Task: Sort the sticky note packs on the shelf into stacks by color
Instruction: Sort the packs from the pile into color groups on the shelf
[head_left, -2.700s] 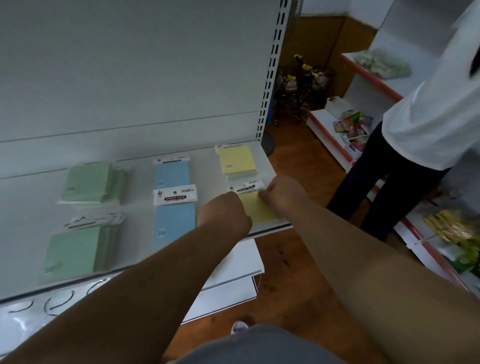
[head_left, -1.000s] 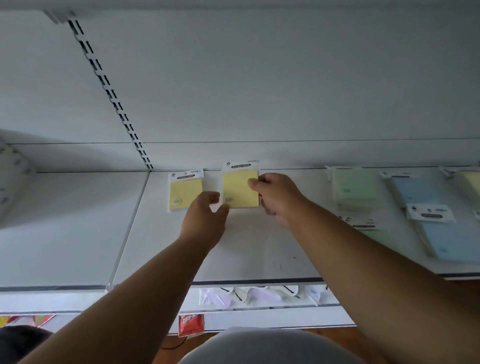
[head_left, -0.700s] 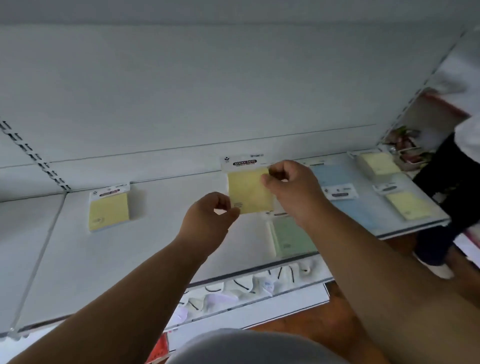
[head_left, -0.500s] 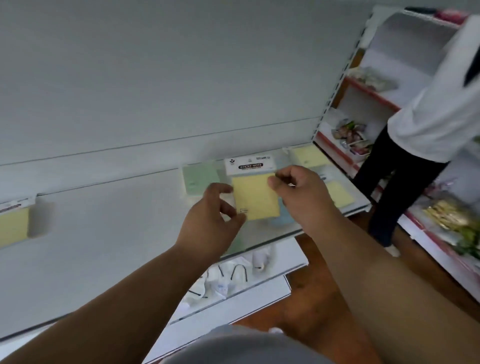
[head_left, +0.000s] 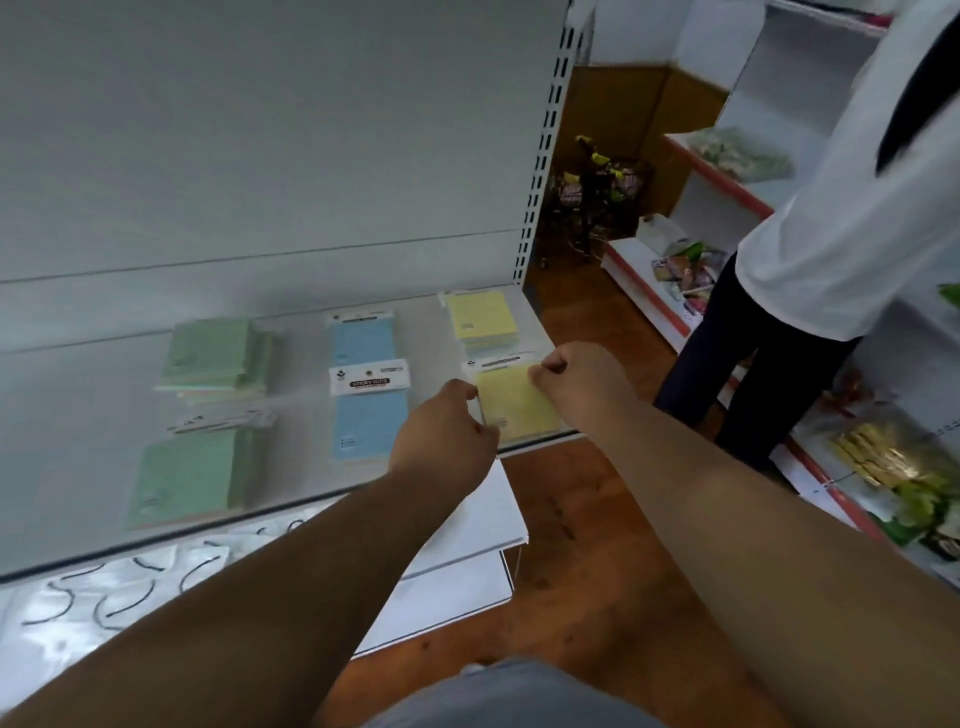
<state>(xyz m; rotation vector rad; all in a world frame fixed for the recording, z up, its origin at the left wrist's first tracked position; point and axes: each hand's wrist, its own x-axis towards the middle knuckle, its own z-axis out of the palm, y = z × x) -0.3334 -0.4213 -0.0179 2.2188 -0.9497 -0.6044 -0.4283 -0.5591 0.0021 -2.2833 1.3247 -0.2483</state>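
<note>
Head view: worn on the person's head, looking forward and down at close range.
Faces: a white shelf (head_left: 93, 415), floor to the right.
Shared: one view only.

Place: a small retail shop.
Fixtures: a white metal display shelf (head_left: 78, 415) stood on a slotted upright (head_left: 543, 150), store-gondola style.
Stock: sticky note packs (head_left: 363, 384) with printed header cards lay in rows by colour.
Surroundings: red-trimmed shelves (head_left: 717, 176) held packaged goods (head_left: 883, 462) above a wooden floor (head_left: 587, 519).
People: another person (head_left: 831, 208) stood in the aisle.
</note>
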